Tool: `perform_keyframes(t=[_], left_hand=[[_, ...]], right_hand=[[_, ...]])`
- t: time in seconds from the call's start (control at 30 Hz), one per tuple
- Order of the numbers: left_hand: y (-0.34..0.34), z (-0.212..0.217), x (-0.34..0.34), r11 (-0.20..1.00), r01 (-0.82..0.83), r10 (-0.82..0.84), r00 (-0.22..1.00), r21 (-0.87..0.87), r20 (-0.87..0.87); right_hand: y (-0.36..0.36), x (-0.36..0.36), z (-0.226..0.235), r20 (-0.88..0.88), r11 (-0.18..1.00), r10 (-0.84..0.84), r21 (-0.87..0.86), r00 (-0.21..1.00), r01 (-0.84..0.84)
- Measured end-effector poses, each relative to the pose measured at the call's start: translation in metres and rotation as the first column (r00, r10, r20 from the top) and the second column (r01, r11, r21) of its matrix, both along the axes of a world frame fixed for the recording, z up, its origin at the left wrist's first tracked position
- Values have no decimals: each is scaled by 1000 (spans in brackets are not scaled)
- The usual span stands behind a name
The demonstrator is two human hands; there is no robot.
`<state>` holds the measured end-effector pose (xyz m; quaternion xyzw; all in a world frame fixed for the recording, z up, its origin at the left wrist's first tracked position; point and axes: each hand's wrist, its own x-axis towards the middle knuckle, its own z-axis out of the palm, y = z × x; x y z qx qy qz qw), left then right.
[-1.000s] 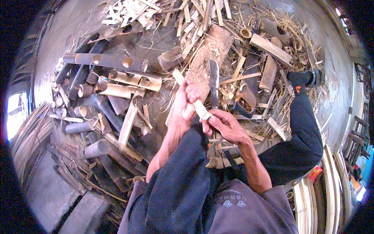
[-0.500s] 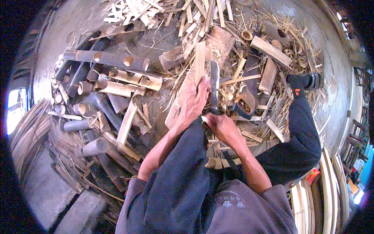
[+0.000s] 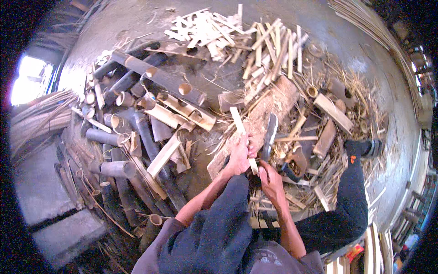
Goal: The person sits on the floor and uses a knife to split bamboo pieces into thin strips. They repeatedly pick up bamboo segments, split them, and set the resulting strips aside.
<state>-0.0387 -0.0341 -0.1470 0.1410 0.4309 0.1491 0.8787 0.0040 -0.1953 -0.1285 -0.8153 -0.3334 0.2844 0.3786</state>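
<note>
A pale, flat bamboo strip (image 3: 237, 119) slants through my left hand (image 3: 239, 154), whose fingers are closed around it. Its lower end comes out beneath those fingers, beside my right thumb. My right hand (image 3: 272, 181) is closed at the lower end of the dark handle of a knife (image 3: 270, 131), its fingers partly hiding the grip. The long blade points away from me, apart from the strip and to its right. Beyond both hands lies a worn wooden block (image 3: 279, 99), littered with shavings. A handsaw (image 3: 297, 163) rests just right of the knife.
Dark bamboo tubes with cut holes (image 3: 159, 78) are piled on the left. Pale strips (image 3: 207, 29) are heaped at the far side. Shavings and offcuts (image 3: 335, 119) cover the floor to the right, near my outstretched foot (image 3: 362, 148). Long slats (image 3: 372, 251) stand at lower right.
My view has swung, so the scene sits lower and further right. The strip has slid down through my left hand and now tilts, with its lower end showing. The knife leans more to the right.
</note>
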Motion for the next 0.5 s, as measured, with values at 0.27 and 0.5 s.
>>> perform_keyframes(t=[0.27, 0.5], left_hand=[[187, 69, 40, 895, -55, 7, 994, 442, 109], [248, 53, -66, 358, 469, -61, 875, 808, -480]], right_hand=[[-44, -7, -15, -197, 984, -84, -171, 977, 50], [-43, -3, -45, 42, 993, -94, -70, 995, 97]])
